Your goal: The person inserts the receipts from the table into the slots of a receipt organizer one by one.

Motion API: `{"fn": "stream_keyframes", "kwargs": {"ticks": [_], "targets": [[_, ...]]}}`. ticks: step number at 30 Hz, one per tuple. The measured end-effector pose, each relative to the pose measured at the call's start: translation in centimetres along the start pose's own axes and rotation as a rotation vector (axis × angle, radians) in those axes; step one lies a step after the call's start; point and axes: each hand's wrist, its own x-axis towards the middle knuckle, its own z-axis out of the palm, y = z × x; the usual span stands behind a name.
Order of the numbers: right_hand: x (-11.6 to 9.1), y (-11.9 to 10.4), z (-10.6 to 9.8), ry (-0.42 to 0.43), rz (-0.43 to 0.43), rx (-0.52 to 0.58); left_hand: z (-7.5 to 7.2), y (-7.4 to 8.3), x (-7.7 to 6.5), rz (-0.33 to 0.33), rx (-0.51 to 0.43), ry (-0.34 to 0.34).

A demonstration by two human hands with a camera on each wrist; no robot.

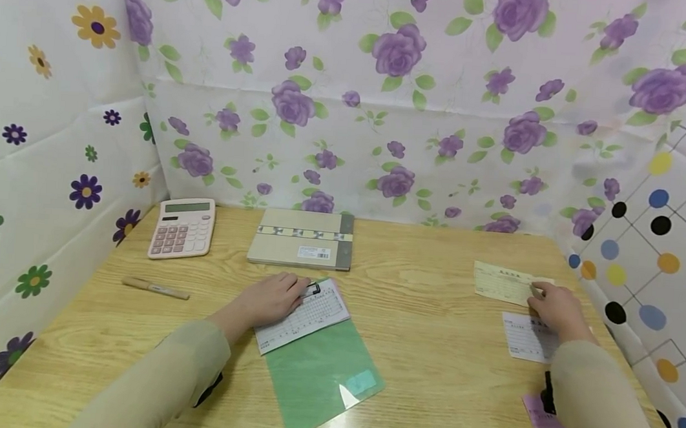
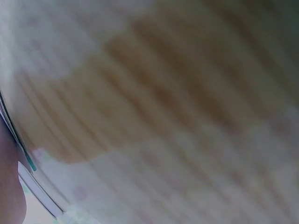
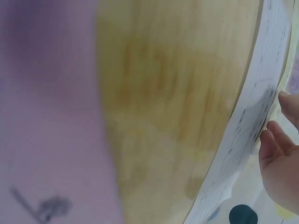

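Note:
My left hand [image 1: 274,299] rests on a white printed form [image 1: 317,313], its fingertips beside a black clip [image 1: 314,289] at the form's top edge. Beneath the form lies a translucent green folder [image 1: 323,374]. Only a sliver of the left hand [image 2: 10,182] enters the left wrist view. Far to the right, my right hand [image 1: 560,311] touches the right end of a pale yellow slip [image 1: 499,283] lying on the table. Thumb and fingers stand apart in the right wrist view. A white slip [image 1: 522,340] lies partly under that hand.
A pink calculator [image 1: 182,228] stands at the back left, with a brown pen [image 1: 155,288] in front of it. A beige file box or folder [image 1: 295,247] lies at the back middle. One purple slip [image 1: 547,425] is partly hidden by the right sleeve. Patterned cloth walls [image 1: 346,156] enclose the wooden table.

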Motion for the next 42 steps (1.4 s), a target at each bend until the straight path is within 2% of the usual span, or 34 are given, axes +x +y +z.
{"fn": "stream_keyframes", "kwargs": {"ticks": [7, 12, 19, 35, 42], "targets": [[0.3, -1.4, 0.5, -0.004, -0.052, 0.057, 0.1, 0.0, 0.1, -0.009, -0.008, -0.006], [0.2, -2.7, 0.6, -0.04, -0.063, 0.069, 0.2, 0.1, 0.1, -0.011, -0.007, -0.011], [-0.1, -3.9, 0.2, -0.071, -0.058, 0.008, 0.1, 0.1, 0.1, -0.008, -0.003, -0.013], [-0.2, -4.5, 0.0, -0.093, -0.01, 0.048, -0.1, 0.1, -0.1, -0.008, -0.004, -0.011], [-0.2, -4.4, -0.1, -0.117, 0.007, 0.109, -0.3, 0.2, -0.1, -0.02, -0.014, -0.028]]}}
